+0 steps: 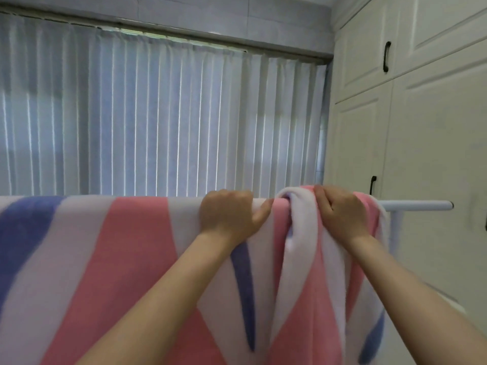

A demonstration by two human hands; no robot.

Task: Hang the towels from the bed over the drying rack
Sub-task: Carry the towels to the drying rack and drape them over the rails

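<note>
Forearms, two, bare, reaching up to the rack bar [416,206]. Striped towel [137,259], pink, white and blue: draped over the bar, flat to the left, bunched in folds near the bar's right end. Left hand [229,214]: fingers curled over the bar's top, gripping cloth. Right hand [342,209]: fingers curled into the bunch, beside the bare bar end. Likely purpose: hold one side, pull the folds flat.

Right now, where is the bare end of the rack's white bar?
In the head view, the bare bar end sticks out at the right, just past the striped towel and the right hand, before the white wardrobe.
</note>
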